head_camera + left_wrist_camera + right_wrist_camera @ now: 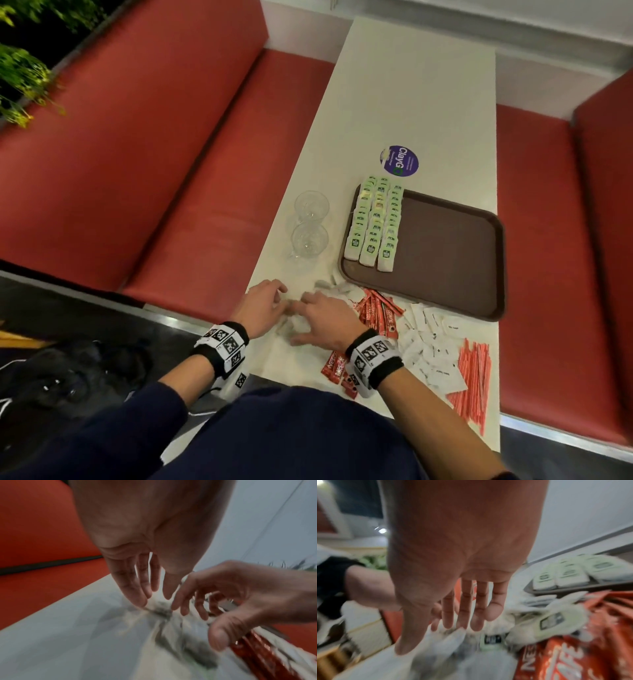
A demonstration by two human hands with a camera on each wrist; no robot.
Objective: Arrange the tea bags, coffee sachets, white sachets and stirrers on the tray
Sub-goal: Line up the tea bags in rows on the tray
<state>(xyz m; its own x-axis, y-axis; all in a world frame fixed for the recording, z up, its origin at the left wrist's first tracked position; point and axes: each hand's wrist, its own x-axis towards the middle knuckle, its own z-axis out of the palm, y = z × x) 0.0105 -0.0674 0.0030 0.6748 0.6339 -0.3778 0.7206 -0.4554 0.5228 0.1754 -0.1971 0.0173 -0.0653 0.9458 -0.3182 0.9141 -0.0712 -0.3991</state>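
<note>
left hand (262,306): fingers spread, over loose tea bags (298,325)
right hand (329,320): fingers apart, same pile
tray (455,253): three tea-bag rows, on worktop (411,102)

A long white laminate bench (404,102) runs between two red padded booth seats (178,164), ending at a pale wall (513,31); green leafy plants (20,78) grow behind the left seat.

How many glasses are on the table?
2. One glass stands left of the tray, farther from the person; the other glass stands just in front of it, nearer the hands.
</note>
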